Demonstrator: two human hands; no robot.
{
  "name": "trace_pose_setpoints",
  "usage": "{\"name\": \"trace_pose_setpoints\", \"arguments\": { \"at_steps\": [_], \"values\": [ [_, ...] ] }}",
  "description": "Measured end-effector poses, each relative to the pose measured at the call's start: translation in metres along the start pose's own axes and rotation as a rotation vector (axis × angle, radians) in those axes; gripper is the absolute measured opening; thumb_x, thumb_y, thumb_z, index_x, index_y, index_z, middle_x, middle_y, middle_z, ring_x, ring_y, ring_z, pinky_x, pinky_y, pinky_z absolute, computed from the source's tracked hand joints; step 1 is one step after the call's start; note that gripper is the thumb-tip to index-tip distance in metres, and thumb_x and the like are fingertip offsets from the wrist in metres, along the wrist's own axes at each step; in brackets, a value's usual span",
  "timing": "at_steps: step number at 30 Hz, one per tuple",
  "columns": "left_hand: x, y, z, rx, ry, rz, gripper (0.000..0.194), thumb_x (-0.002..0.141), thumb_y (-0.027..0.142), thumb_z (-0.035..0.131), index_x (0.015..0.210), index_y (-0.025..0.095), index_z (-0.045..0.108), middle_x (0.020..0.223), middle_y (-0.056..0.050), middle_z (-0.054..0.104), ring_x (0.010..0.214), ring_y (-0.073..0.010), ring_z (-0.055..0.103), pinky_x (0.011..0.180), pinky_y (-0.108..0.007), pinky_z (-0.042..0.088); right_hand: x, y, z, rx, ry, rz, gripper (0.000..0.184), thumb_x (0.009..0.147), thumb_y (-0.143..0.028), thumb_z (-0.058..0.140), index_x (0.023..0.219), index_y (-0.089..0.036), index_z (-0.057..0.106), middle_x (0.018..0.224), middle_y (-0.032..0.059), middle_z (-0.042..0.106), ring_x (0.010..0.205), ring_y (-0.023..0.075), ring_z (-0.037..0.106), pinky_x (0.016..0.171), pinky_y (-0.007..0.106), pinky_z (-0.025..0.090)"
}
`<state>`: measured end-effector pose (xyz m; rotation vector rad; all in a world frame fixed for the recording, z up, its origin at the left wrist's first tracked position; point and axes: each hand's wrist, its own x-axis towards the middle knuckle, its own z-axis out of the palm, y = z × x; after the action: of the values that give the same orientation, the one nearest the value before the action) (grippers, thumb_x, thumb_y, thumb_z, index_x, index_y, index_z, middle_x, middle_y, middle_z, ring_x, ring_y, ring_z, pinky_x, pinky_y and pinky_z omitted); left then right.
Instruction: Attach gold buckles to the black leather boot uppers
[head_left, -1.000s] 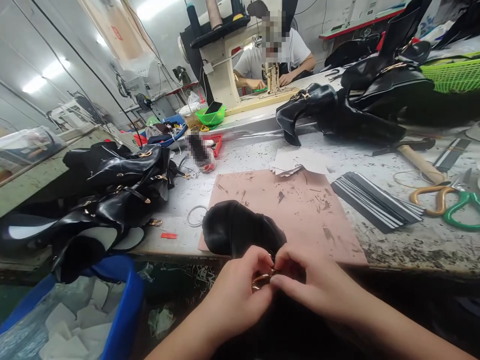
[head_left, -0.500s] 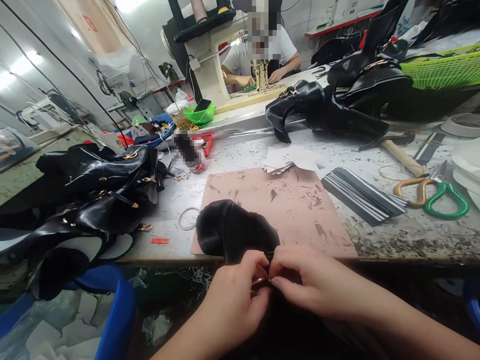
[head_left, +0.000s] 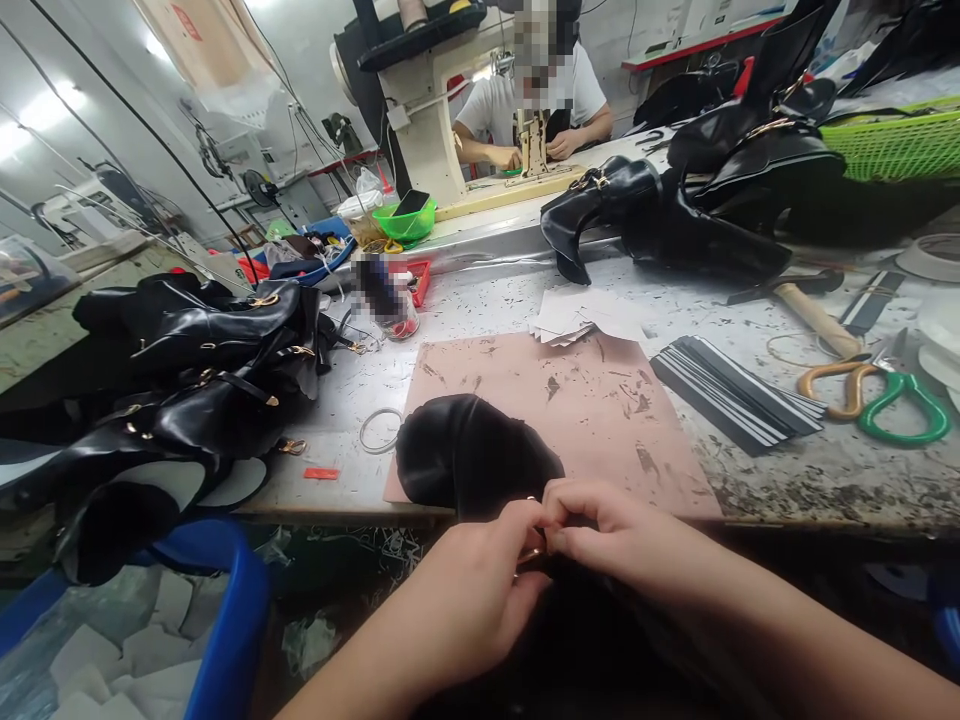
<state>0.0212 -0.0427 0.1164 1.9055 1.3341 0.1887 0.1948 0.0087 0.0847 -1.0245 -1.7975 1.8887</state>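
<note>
A black leather boot upper [head_left: 480, 450] lies over the near edge of the bench, its lower part lost in the dark below. My left hand [head_left: 480, 580] is closed at this edge, with a small gold-coloured metal buckle [head_left: 529, 555] showing between thumb and fingers. Right against it, my right hand [head_left: 607, 520] pinches with thumb and forefinger at the buckle. Whatever those fingertips grip is too small and hidden to tell. Under the upper is a pinkish work mat [head_left: 600, 420] with dark marks.
Black boot uppers with gold buckles pile up left [head_left: 217, 360] and at the back right [head_left: 697, 220]. On the right lie dark strips [head_left: 739, 390], scissors [head_left: 904, 408] and a hammer [head_left: 817, 318]. A blue bin [head_left: 251, 590] stands below left. Opposite, a person works at a sewing machine [head_left: 442, 125].
Both hands have come closer together, the right fingertips now meeting the left ones at the buckle. The whole view has shifted slightly; the boot upper stays at the bench edge.
</note>
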Motion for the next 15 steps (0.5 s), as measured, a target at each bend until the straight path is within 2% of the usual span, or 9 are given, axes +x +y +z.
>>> {"name": "trace_pose_setpoints", "arguments": {
  "at_steps": [4, 10, 15],
  "values": [
    [0.0015, 0.0008, -0.0014, 0.025, -0.002, -0.023, 0.018, 0.080, 0.018, 0.051, 0.095, 0.025, 0.043, 0.087, 0.003, 0.058, 0.074, -0.0144, 0.055, 0.062, -0.023, 0.038, 0.0005, -0.0010, -0.0020, 0.018, -0.050, 0.040, 0.007, 0.067, -0.019, 0.046, 0.060, -0.018, 0.045, 0.068, -0.0016, 0.046, 0.066, 0.0134, 0.044, 0.059, 0.025, 0.035],
    [0.0082, 0.0029, -0.0012, -0.112, -0.021, -0.043, 0.018, 0.077, 0.015, 0.052, 0.084, 0.023, 0.038, 0.081, 0.005, 0.056, 0.072, -0.0124, 0.053, 0.060, -0.021, 0.036, -0.0035, -0.0050, 0.0053, -0.092, 0.074, -0.087, 0.012, 0.067, -0.017, 0.044, 0.056, -0.020, 0.041, 0.066, -0.0009, 0.046, 0.065, 0.0150, 0.046, 0.062, 0.028, 0.038],
    [0.0077, 0.0031, 0.0041, -0.054, -0.023, -0.063, 0.019, 0.074, 0.015, 0.054, 0.083, 0.023, 0.038, 0.076, 0.006, 0.055, 0.067, -0.0124, 0.051, 0.057, -0.022, 0.032, -0.0033, 0.0013, 0.0073, -0.103, 0.090, -0.054, 0.009, 0.068, -0.019, 0.043, 0.059, -0.020, 0.043, 0.066, 0.0007, 0.048, 0.067, 0.0166, 0.047, 0.063, 0.030, 0.039]
  ]
}}
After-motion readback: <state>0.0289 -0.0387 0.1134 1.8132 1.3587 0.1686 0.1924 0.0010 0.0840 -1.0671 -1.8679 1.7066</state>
